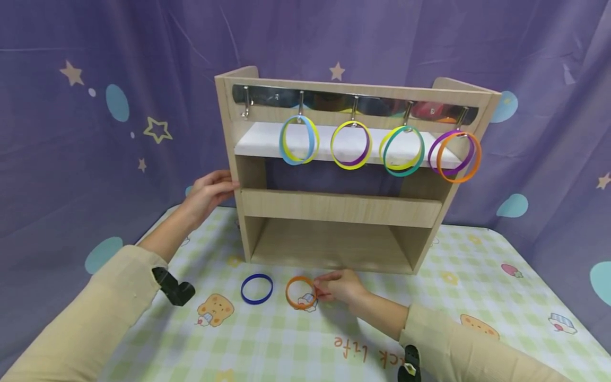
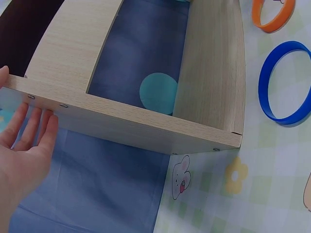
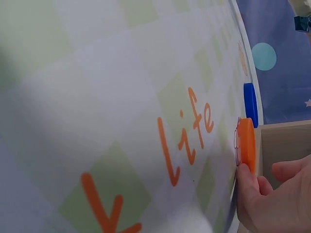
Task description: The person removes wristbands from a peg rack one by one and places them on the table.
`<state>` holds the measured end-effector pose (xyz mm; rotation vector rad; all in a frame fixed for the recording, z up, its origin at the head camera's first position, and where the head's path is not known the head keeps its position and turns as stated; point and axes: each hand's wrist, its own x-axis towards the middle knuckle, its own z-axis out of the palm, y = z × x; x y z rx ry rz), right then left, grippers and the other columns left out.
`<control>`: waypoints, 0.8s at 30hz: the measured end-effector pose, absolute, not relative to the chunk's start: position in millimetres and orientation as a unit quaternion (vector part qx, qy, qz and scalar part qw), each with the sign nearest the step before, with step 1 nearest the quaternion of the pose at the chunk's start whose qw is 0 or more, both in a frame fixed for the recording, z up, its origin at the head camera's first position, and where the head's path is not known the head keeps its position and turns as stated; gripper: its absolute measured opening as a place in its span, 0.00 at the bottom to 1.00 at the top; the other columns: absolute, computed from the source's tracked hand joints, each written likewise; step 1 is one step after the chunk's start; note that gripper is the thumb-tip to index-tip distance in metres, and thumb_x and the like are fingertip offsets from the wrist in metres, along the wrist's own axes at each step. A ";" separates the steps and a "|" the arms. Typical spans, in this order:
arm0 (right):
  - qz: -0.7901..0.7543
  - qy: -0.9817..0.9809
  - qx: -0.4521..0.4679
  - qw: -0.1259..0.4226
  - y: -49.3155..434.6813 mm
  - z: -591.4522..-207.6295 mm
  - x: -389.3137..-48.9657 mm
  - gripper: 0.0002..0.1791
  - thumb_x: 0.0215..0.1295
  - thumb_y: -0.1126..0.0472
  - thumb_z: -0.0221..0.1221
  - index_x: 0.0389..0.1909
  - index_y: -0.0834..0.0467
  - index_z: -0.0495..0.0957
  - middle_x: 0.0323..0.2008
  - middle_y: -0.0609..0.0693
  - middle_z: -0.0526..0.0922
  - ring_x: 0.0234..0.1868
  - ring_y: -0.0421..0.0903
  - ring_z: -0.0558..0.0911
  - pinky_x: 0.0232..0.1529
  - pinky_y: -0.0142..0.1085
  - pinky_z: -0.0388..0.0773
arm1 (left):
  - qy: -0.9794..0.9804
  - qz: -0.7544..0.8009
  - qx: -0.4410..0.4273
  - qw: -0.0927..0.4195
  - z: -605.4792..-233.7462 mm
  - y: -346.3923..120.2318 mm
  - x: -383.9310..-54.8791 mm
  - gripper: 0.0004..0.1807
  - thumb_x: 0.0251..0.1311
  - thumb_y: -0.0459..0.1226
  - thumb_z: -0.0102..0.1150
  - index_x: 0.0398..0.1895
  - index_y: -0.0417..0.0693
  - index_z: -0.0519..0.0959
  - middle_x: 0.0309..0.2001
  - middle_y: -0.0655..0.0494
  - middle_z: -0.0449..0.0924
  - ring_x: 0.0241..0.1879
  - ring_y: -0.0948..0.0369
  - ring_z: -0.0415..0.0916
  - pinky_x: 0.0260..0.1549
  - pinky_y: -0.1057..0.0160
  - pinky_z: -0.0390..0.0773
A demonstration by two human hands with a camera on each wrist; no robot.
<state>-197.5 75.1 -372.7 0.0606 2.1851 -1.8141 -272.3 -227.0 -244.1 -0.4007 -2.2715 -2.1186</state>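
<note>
My left hand [image 1: 208, 192] rests on the left side panel of a light wooden shelf rack [image 1: 341, 208]. Its fingertips [image 2: 47, 115] touch the panel's outer face, fairly straight. Flat on the tablecloth in front of the rack lies an orange silicone wristband [image 1: 288, 293]. My right hand [image 1: 345, 288] is at this band's right edge; in the right wrist view one finger [image 3: 247, 180] touches it, while the thumb stands apart. To the left of the orange band lies a blue wristband [image 1: 242, 293].
Hooks on a metal strip [image 1: 277, 97] hold pairs of wristbands: blue and yellow [image 1: 282, 143], yellow and purple [image 1: 333, 146], yellow and teal [image 1: 422, 151], purple and orange [image 1: 479, 159]. The leftmost hook [image 1: 246, 101] bears no band. A purple curtain [image 1: 119, 175] surrounds the table.
</note>
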 end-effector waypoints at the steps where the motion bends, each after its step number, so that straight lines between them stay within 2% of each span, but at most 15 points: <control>1: -0.632 0.759 0.018 0.153 75.4 -372.3 -197.2 0.13 0.62 0.70 0.60 0.44 0.75 0.79 0.38 0.67 0.86 0.34 0.49 0.88 0.41 0.41 0.86 | -0.726 -0.676 -0.127 0.004 -244.6 -227.2 -272.0 0.32 0.68 0.35 0.51 0.70 0.30 0.53 0.46 0.64 0.72 0.46 0.72 0.74 0.48 0.79 0.74; 9: -0.642 0.749 -0.036 0.160 85.3 -363.1 -202.8 0.16 0.60 0.65 0.63 0.44 0.72 0.80 0.36 0.62 0.87 0.32 0.45 0.86 0.41 0.37 0.86 | -0.719 -0.682 -0.134 0.006 -244.6 -227.1 -272.0 0.33 0.67 0.35 0.51 0.70 0.29 0.53 0.46 0.64 0.73 0.46 0.72 0.75 0.48 0.78 0.75; 18: -0.605 0.780 -0.028 0.160 81.0 -323.8 -203.7 0.18 0.64 0.66 0.59 0.51 0.73 0.76 0.48 0.68 0.82 0.47 0.59 0.85 0.49 0.41 0.84 | -0.715 -0.685 -0.138 0.007 -244.9 -226.9 -272.3 0.30 0.67 0.34 0.52 0.68 0.30 0.56 0.44 0.65 0.75 0.45 0.72 0.75 0.48 0.78 0.75; 24: -0.597 0.782 -0.055 0.169 81.5 -300.9 -208.9 0.19 0.66 0.64 0.58 0.54 0.71 0.75 0.53 0.67 0.80 0.52 0.58 0.83 0.54 0.41 0.82 | -0.710 -0.690 -0.138 0.004 -244.3 -226.8 -271.7 0.32 0.67 0.34 0.52 0.69 0.29 0.54 0.45 0.65 0.75 0.45 0.72 0.75 0.48 0.77 0.75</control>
